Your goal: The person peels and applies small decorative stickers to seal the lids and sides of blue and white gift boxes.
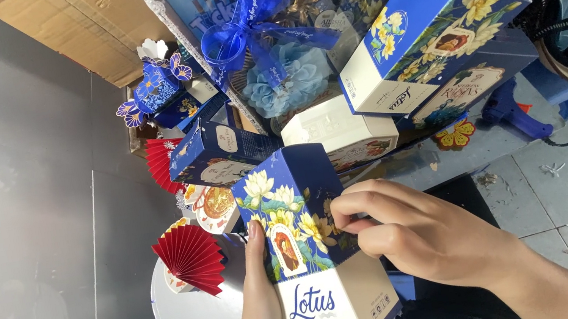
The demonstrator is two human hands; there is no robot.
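Grey tiled floor point(6, 152), hands holding blue floral box point(304, 233)

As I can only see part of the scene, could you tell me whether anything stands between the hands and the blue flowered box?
Nothing visible does. The left hand lies against the blue flowered box on its left side, and the right hand pinches its right edge with the fingertips.

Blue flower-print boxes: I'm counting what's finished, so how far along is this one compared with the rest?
Several blue boxes already stand closed beside the gift hamper with its blue ribbon bow. The box in hand is upright; the left hand steadies its side while the right hand pinches its edge with the fingers. Whether its far end is closed is not visible. Red paper fans lie loose nearby.
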